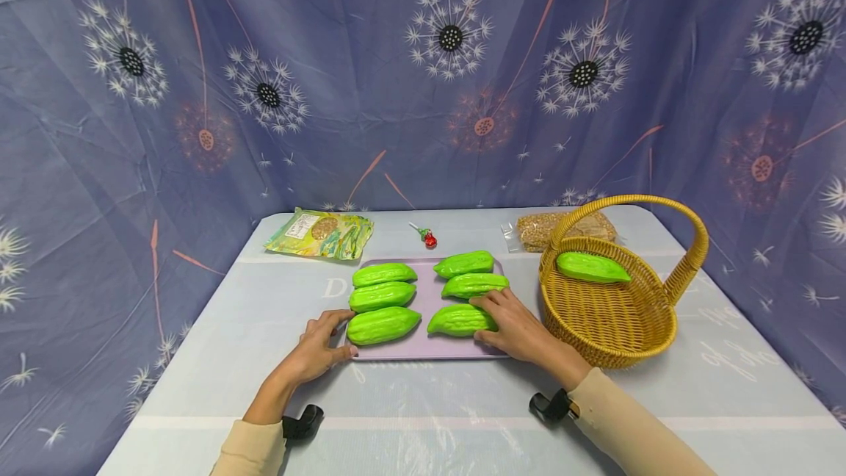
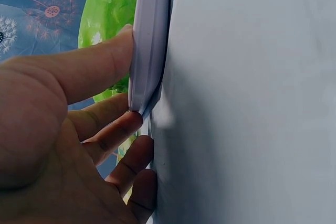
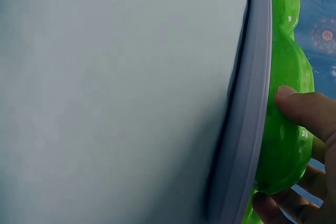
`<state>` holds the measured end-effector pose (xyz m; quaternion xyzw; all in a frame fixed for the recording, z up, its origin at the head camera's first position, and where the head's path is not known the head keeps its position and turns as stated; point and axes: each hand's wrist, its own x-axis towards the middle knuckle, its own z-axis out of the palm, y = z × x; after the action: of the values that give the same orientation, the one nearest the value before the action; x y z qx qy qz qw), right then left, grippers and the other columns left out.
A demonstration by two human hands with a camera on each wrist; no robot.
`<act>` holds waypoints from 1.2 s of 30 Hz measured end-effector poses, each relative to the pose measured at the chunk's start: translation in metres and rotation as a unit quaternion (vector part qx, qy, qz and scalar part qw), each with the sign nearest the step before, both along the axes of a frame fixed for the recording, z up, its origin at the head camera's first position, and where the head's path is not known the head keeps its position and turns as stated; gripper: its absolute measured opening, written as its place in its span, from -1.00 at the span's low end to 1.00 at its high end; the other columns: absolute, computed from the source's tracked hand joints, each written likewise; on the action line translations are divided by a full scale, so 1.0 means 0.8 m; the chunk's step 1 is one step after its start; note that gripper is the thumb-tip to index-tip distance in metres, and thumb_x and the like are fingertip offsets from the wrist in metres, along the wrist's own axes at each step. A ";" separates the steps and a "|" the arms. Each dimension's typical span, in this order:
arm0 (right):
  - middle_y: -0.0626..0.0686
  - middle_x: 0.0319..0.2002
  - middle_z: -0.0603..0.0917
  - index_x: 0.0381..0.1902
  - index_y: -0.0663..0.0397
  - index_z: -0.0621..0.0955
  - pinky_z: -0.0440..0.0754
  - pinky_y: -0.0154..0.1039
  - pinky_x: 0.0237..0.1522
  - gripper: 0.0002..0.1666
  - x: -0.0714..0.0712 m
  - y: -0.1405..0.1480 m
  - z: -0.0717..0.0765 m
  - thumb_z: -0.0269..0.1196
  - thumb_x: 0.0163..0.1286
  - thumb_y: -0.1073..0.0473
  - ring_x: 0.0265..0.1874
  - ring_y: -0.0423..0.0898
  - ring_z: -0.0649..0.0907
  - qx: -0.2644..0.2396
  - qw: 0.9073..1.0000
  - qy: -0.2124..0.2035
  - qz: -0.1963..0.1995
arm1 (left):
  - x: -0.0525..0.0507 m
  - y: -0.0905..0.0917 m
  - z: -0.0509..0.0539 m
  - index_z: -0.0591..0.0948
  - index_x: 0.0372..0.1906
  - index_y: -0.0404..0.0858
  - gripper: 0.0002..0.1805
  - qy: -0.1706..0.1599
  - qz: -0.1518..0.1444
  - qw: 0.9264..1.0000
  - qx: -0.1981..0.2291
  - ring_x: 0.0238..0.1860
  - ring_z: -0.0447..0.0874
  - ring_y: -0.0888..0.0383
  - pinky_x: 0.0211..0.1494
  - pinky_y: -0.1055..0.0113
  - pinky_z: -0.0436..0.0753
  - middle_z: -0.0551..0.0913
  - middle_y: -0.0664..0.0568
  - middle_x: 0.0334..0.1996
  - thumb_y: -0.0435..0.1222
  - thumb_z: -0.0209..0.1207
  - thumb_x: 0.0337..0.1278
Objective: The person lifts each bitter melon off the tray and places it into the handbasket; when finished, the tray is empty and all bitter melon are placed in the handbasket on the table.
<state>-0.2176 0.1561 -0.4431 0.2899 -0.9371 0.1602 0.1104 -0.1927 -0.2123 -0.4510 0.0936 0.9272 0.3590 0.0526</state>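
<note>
On a lilac tray (image 1: pixel 396 350) lie two columns of ridged green bitter melons, three in each. My right hand (image 1: pixel 518 325) grips the right end of the front-right bitter melon (image 1: pixel 459 320), which rests on the tray. The right wrist view shows that thumb (image 3: pixel 302 108) against the melon's near side, with fingertips round its end. At the tray's front-left corner, my left hand (image 1: pixel 317 347) holds the rim between thumb and fingers, beside the front-left bitter melon (image 1: pixel 383 325). In the left wrist view its thumb (image 2: pixel 100 66) touches the rim; the ring and little fingers are loosely bent.
Right of the tray stands a yellow wicker basket (image 1: pixel 562 329) with a tall arched handle and one bitter melon (image 1: pixel 591 267) inside. Behind it lies a clear bag of tan grains (image 1: pixel 538 232). A green-yellow packet (image 1: pixel 320 235) and a small red-and-green item (image 1: pixel 428 237) lie at the back.
</note>
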 end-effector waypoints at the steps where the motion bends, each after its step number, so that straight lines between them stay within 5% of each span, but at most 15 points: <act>1: 0.09 0.00 0.58 0.16 0.10 0.52 0.47 -0.06 0.04 -0.30 0.001 0.000 0.000 0.41 0.08 -0.03 -0.01 0.00 0.48 0.000 1.000 0.000 0.001 | 0.000 0.000 0.000 0.37 0.29 -0.17 -0.31 0.000 0.000 1.000 0.000 0.06 0.28 0.01 -0.01 0.11 0.21 0.38 -0.08 0.25 -0.20 0.32 0.01; 9: 0.10 0.06 0.57 0.18 0.09 0.51 0.47 -0.02 0.10 -0.28 0.008 0.004 0.012 0.41 0.07 -0.05 0.06 0.03 0.49 -0.007 1.000 -0.004 -0.010 | 0.000 0.000 0.002 0.38 0.29 -0.18 -0.32 -0.001 0.001 1.000 0.002 0.07 0.28 0.00 0.00 0.10 0.20 0.38 -0.09 0.25 -0.21 0.32 0.00; 17: 0.02 -0.02 0.63 0.12 0.05 0.55 0.47 -0.12 -0.12 -0.32 0.019 0.020 0.039 0.43 0.04 -0.04 -0.13 -0.09 0.47 -0.038 0.999 0.037 -0.007 | 0.001 0.000 0.001 0.37 0.29 -0.18 -0.31 -0.002 0.001 1.000 0.005 0.07 0.28 -0.02 0.01 0.07 0.19 0.38 -0.10 0.25 -0.22 0.32 0.01; 36: 0.07 -0.09 0.68 0.08 0.06 0.57 0.36 -0.14 -0.21 -0.36 0.043 0.112 0.085 0.46 -0.02 0.15 -0.19 -0.12 0.44 -0.071 0.988 0.122 -0.058 | 0.001 0.001 0.002 0.38 0.28 -0.17 -0.32 0.000 0.003 1.000 0.002 0.07 0.28 0.00 0.01 0.11 0.19 0.39 -0.09 0.25 -0.23 0.32 0.00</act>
<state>-0.1831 0.2459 -0.3750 0.2442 -0.9179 0.1836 0.2534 -0.1917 -0.2112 -0.4495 0.0911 0.9268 0.3609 0.0510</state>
